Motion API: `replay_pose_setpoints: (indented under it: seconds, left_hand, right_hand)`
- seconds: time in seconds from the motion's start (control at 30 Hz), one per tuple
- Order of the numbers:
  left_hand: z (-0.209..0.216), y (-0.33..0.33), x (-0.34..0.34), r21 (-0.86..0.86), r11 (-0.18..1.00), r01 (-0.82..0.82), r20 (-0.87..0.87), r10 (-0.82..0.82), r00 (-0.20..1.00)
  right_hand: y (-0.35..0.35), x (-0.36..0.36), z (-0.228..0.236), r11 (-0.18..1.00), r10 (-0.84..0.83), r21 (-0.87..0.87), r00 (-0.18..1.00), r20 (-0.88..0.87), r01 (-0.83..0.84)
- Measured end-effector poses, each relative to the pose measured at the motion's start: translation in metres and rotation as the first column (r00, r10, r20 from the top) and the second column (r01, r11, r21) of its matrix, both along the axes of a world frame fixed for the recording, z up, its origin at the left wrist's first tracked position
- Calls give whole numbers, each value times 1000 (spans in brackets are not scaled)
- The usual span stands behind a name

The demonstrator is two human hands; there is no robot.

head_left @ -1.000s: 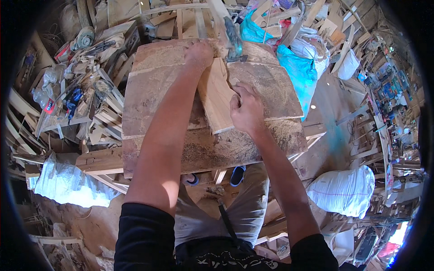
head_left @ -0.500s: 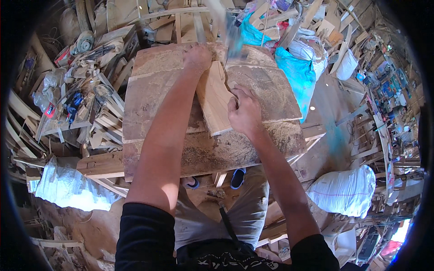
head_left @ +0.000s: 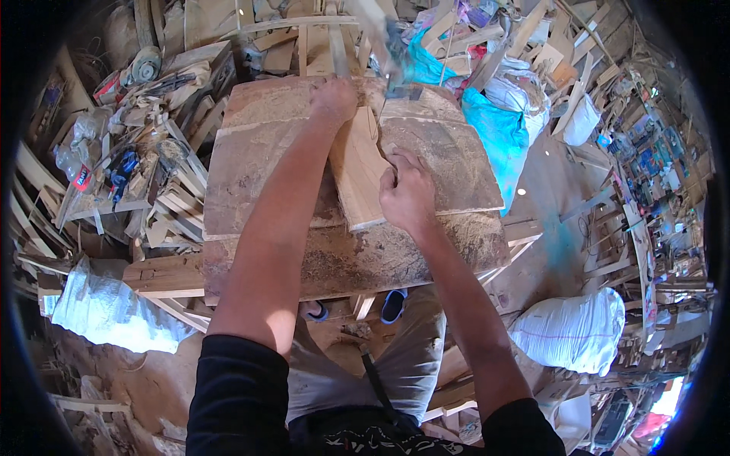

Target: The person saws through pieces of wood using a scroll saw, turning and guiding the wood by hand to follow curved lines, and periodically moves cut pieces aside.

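Observation:
A flat, pale wooden board [head_left: 356, 171] with a curved right edge lies on a worn, dusty worktable [head_left: 266, 163]. At its far left edge is my left hand [head_left: 333, 100], with fingers bent and their tips partly hidden. My right hand [head_left: 408, 191] grips the right edge near the curve, thumb and fingers curled round it. Just beyond the board's far end, a thin upright saw blade [head_left: 382, 108] shows beneath a blurred machine arm [head_left: 391, 57].
Sawdust covers the tabletop. Wood scraps [head_left: 179, 201], a plastic bottle [head_left: 76, 173] and a blue tool [head_left: 122, 176] lie at left. A turquoise sack [head_left: 498, 144] hangs at the table's right; a full white sack [head_left: 570, 330] stands nearer. More offcuts pile up beyond.
The view has shifted slightly. My right hand and the board's near end have moved a little left and toward me. The machine arm's lower part shows more clearly.

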State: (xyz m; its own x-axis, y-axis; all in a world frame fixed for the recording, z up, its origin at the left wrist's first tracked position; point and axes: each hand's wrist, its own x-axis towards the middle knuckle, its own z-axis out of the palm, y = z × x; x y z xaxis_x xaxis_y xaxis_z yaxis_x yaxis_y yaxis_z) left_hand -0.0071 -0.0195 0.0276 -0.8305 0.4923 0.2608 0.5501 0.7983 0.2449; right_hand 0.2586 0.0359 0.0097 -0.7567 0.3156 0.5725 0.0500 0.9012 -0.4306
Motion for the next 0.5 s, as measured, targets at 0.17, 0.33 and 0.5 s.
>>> replay_pose_setpoints:
  seconds: [0.17, 0.33, 0.5]
  left_hand:
    - [1, 2, -1, -46, 999, -1, -21, 0, 1000]
    - [-1, 3, -3, 9, 1000, 5, -30, -5, 1000]
    - [-1, 1, -5, 61, 998, 2, -15, -1, 1000]
  right_hand:
    - [-3, -1, 3, 1000, -11, 13, 1000, 25, 11]
    - [-3, -2, 1, 1000, 1, -10, 1000, 7, 0]
    - [-6, -5, 0, 1000, -14, 0, 1000, 23, 14]
